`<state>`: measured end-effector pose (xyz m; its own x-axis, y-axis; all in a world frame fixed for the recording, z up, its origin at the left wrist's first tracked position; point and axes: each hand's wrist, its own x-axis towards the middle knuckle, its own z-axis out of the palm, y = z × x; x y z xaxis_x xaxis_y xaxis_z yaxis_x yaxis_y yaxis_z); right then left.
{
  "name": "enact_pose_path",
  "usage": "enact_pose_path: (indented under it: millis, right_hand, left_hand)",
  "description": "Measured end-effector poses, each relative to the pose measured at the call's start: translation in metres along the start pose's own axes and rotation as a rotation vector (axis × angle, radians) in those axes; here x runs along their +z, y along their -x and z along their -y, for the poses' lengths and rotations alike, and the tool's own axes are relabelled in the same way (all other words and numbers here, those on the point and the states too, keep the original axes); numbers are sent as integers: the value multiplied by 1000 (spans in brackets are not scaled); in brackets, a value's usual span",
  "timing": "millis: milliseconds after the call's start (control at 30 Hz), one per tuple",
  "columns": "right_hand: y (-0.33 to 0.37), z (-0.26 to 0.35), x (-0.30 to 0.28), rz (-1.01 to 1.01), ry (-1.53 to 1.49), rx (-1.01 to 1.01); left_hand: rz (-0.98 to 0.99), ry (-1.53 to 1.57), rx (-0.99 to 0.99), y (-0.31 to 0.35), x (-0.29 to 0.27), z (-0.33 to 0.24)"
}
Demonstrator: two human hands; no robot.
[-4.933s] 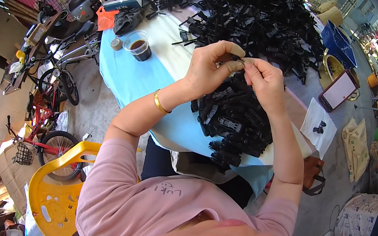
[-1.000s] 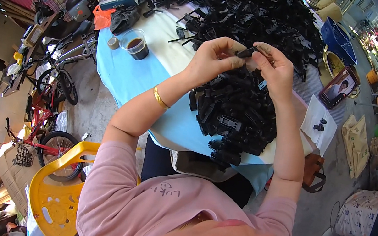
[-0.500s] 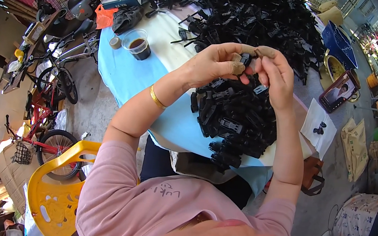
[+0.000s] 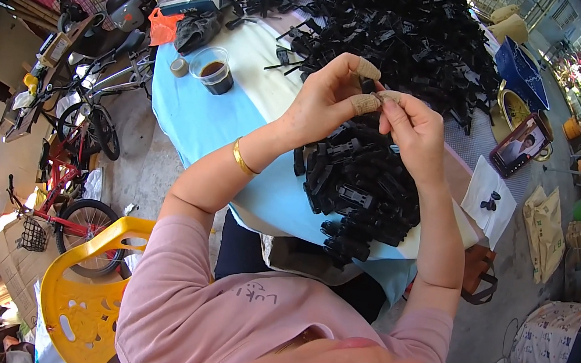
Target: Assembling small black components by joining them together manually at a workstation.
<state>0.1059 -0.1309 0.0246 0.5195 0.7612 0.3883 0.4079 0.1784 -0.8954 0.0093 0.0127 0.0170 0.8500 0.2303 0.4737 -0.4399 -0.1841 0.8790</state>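
Observation:
My left hand (image 4: pixel 325 103), with tan finger covers on thumb and forefinger, grips a small black plastic part (image 4: pixel 368 85) between those fingertips. Against it, my right hand (image 4: pixel 416 134) pinches with thumb and a covered forefinger; whatever lies between its tips is too small to make out. Both hands are raised over the table, fingertips meeting. Below them lies a near pile of black plastic clips (image 4: pixel 363 192), stacked toward the table's front edge. Beyond my hands spreads a much larger heap of similar black parts (image 4: pixel 394 25).
A plastic cup of dark liquid (image 4: pixel 214 73) stands at the left beside a small lid (image 4: pixel 179 67). On the right are a propped phone (image 4: pixel 522 145), white paper (image 4: pixel 482 216) with several black bits, and a brass-coloured bowl (image 4: pixel 513 105). A yellow chair (image 4: pixel 85 294) is at lower left.
My left fingers have opened wider around the black part. My right hand has turned and dropped slightly, its fingertips now meeting my left thumb.

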Motion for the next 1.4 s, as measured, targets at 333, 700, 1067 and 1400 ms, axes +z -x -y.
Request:
enact_pose_path:
  millis: [333, 700, 1067, 1400]
  right_hand:
    - [-2, -5, -4, 0, 53, 84]
    - [-1, 3, -14, -42, 201, -161]
    - [-5, 5, -24, 259, -111, -149]
    - [-2, -8, -17, 43, -4, -87]
  left_hand:
    - [-149, -306, 121, 1, 13, -2]
    - [175, -456, 125, 3, 7, -22]
    - [302, 446, -446, -2, -6, -10]
    - [-29, 280, -221, 0, 2, -8]
